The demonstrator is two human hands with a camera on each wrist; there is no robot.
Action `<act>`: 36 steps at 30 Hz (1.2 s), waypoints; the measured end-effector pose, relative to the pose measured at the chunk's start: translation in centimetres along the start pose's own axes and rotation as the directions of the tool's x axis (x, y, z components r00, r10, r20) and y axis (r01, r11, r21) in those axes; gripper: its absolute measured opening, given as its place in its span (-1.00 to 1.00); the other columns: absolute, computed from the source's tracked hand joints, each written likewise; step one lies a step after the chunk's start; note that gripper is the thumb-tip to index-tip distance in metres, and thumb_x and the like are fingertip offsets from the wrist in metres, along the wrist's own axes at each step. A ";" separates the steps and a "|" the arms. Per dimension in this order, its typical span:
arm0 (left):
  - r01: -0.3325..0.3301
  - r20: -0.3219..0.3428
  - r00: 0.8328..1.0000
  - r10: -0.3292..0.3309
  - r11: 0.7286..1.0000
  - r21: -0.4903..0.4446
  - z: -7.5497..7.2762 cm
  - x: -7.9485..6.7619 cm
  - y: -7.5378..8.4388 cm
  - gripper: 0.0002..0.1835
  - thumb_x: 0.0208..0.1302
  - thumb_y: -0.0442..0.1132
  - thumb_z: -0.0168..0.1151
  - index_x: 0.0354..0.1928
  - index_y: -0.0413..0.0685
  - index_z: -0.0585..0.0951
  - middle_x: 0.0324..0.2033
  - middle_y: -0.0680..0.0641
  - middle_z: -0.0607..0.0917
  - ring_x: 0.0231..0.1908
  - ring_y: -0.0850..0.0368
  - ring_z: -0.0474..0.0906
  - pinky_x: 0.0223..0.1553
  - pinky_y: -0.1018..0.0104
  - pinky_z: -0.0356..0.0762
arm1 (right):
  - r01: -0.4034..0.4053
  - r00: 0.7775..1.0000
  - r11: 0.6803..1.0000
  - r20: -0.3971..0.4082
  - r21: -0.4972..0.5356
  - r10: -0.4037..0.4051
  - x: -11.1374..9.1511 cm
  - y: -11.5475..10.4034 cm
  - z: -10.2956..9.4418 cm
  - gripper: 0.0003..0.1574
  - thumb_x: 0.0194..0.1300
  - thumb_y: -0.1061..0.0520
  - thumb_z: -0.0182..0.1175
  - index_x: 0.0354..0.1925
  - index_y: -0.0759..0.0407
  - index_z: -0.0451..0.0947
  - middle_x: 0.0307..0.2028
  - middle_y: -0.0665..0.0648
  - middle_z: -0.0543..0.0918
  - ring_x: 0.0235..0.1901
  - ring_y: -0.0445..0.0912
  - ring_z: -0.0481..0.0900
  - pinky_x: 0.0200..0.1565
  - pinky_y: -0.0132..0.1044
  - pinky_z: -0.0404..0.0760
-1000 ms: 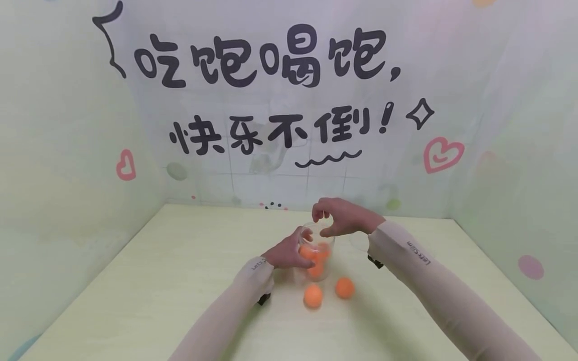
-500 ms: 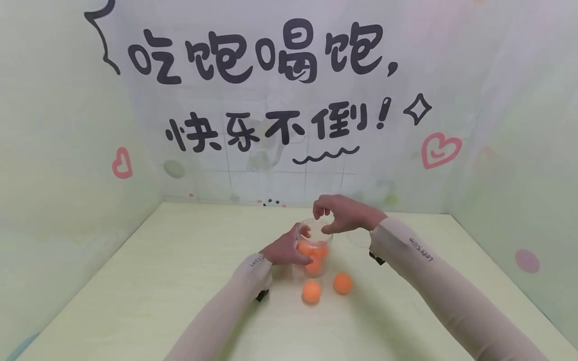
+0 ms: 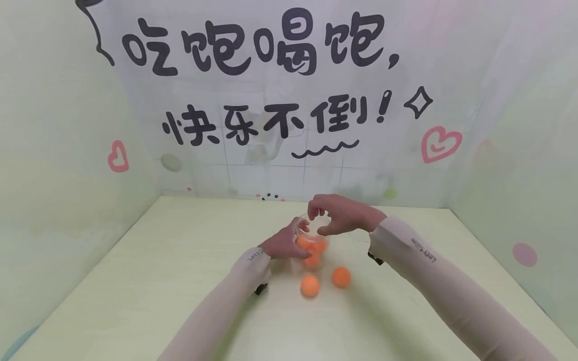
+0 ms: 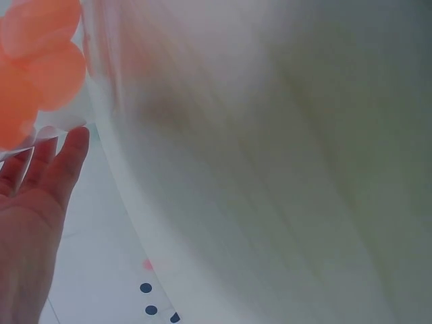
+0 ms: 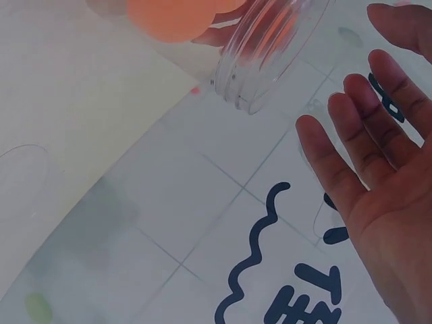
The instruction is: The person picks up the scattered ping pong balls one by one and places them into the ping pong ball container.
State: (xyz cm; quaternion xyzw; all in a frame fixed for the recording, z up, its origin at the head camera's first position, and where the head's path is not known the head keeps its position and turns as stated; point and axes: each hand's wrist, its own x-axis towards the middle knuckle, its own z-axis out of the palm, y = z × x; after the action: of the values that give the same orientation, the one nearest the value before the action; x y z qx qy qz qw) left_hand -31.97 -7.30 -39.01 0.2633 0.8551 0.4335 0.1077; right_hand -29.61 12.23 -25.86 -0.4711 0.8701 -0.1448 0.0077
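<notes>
A clear plastic jar with a threaded neck stands on the table, several orange balls inside it. My left hand grips the jar from its left side, thumb across the front and fingers round the back. In the left wrist view, fingertips lie against its wall. Over the jar's mouth hovers my right hand, palm down, its fingers loosely bent and holding nothing. The right wrist view shows those fingers apart, beside the jar's neck. Two loose orange balls, one left and one right, lie in front of the jar.
A faint clear disc, like a lid, lies on the pale table to the right of the jar, partly behind the right forearm. A printed backdrop closes off the back and both sides.
The head view has tipped down a little, so the scene sits higher in it. My right hand has come slightly lower over the jar's mouth. The left hand's grip and both loose balls stay unchanged.
</notes>
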 end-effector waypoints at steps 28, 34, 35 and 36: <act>-0.005 -0.019 1.000 0.005 1.000 0.016 0.0 -0.5 0.4 -0.11 -0.08 -0.14 0.42 0.28 -0.13 0.16 0.19 -0.13 0.42 0.04 0.04 0.46 0.10 0.11 0.38 | -0.054 0.998 0.995 0.046 0.078 0.051 -6.1 1.9 4.2 -0.74 0.06 0.26 0.27 -0.23 0.05 0.51 -0.27 -0.09 0.57 -0.26 -0.21 0.49 -0.13 -0.19 0.56; -0.004 -0.016 1.000 0.004 1.000 0.014 0.0 -0.4 0.3 -0.10 -0.08 -0.15 0.41 0.30 -0.08 0.14 0.21 -0.12 0.40 0.07 0.03 0.43 0.11 0.11 0.36 | -0.117 0.989 0.990 0.101 0.084 0.108 -6.9 2.0 4.9 -0.67 0.06 0.20 0.32 -0.14 0.05 0.54 -0.18 -0.04 0.63 -0.16 -0.07 0.56 -0.08 -0.16 0.53; 0.000 -0.016 1.000 0.000 1.000 0.016 0.0 -0.4 0.3 -0.10 -0.08 -0.15 0.41 0.30 -0.08 0.14 0.21 -0.11 0.40 0.07 0.03 0.43 0.11 0.11 0.36 | -0.132 0.986 0.987 0.115 0.090 0.121 -7.1 2.0 5.0 -0.64 0.06 0.18 0.34 -0.12 0.05 0.55 -0.15 -0.02 0.63 -0.13 -0.04 0.56 -0.07 -0.17 0.53; 0.002 -0.016 1.000 -0.002 1.000 0.019 0.1 -0.4 0.4 -0.11 -0.08 -0.15 0.41 0.29 -0.07 0.15 0.20 -0.11 0.40 0.06 0.03 0.43 0.11 0.11 0.36 | -0.145 0.983 0.985 0.128 0.097 0.133 -7.2 1.9 5.1 -0.61 0.04 0.17 0.35 -0.10 0.06 0.55 -0.13 0.00 0.63 -0.11 0.00 0.56 -0.07 -0.17 0.52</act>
State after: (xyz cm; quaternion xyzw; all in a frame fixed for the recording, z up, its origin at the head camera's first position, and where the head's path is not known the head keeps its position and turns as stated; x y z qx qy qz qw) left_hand -31.47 -7.31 -38.77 0.2599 0.8603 0.4273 0.0989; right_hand -26.42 17.84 -32.16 -0.4160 0.8899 -0.1612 0.0955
